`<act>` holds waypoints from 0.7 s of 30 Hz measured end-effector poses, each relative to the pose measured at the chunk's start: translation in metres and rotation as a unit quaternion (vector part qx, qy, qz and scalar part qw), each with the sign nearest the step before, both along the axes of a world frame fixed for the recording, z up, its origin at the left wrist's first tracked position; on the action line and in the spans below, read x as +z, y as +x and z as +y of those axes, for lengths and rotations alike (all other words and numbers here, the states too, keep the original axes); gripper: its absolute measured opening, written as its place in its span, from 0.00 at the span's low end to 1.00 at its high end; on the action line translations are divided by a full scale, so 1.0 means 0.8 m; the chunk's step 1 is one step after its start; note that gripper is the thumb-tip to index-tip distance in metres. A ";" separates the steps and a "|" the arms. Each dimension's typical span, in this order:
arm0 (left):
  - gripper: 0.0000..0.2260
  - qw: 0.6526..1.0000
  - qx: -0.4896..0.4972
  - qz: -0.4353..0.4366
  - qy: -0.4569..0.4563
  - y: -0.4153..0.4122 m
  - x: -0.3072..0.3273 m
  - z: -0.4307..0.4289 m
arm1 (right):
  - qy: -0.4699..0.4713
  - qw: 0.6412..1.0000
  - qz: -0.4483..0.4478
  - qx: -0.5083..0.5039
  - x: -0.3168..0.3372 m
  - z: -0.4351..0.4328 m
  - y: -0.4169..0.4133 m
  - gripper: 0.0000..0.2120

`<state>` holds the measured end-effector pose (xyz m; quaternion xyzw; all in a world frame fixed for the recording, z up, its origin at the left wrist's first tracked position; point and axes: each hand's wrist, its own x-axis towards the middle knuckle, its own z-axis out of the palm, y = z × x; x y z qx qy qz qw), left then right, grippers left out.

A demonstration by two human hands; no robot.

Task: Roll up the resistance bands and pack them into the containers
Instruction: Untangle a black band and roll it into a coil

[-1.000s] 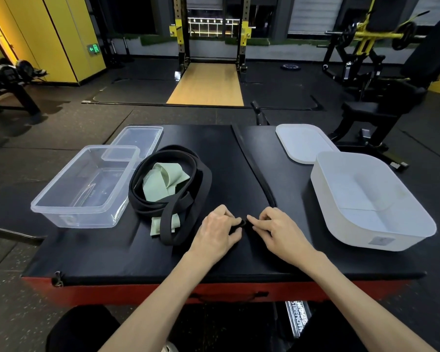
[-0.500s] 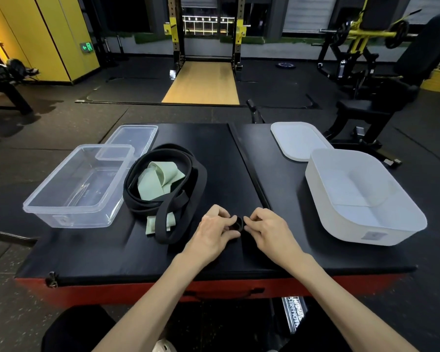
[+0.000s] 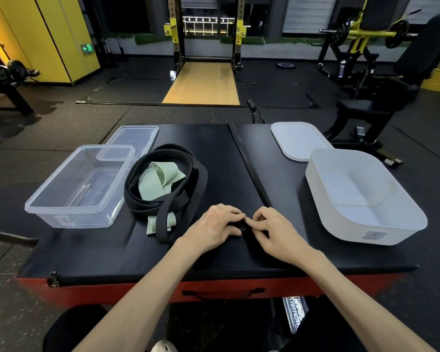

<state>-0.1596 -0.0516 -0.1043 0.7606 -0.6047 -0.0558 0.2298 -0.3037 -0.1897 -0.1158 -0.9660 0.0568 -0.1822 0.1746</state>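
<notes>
A thin black resistance band lies along the mat's centre seam, and its near end is curled into a small black roll [image 3: 242,226]. My left hand [image 3: 214,226] and my right hand [image 3: 273,231] pinch that roll from either side. A heap of wide black bands [image 3: 186,179] lies left of the hands, with a pale green band [image 3: 158,180] in its middle. An empty clear plastic container [image 3: 61,207] stands at the left, and an empty white container [image 3: 323,207] at the right.
The clear lid [image 3: 135,135] lies behind the clear container, and the white lid [image 3: 290,141] behind the white one. All rest on a black padded mat [image 3: 112,255] with a red front edge. Gym machines and a squat rack stand farther back.
The band's end has gone from a flat tip to a small roll between my fingers. Both hands stayed almost in place near the seam.
</notes>
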 end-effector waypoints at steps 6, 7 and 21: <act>0.15 0.997 0.056 -0.041 -0.029 -0.022 -0.012 0.009 | 0.034 0.996 -0.068 -0.041 -0.003 -0.002 -0.001 0.09; 0.16 0.996 0.069 -0.048 -0.030 -0.025 -0.013 0.008 | 0.036 0.996 -0.075 -0.045 -0.002 -0.002 -0.002 0.09; 0.21 0.991 0.123 -0.014 -0.060 -0.026 -0.021 0.004 | -0.010 0.996 -0.083 -0.006 -0.009 0.006 0.002 0.09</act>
